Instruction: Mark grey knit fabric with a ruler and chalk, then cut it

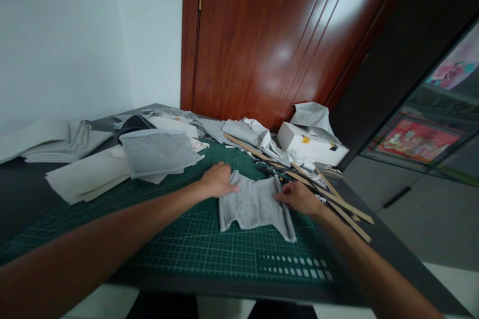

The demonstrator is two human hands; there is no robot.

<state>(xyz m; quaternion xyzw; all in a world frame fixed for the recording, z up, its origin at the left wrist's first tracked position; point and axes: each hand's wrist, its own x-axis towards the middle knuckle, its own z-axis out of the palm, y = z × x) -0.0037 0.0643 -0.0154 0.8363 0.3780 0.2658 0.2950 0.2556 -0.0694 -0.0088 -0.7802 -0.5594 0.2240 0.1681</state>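
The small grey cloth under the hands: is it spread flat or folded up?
Mostly spread: the grey cloth lies flat on the cutting mat, only its right edge turned over.
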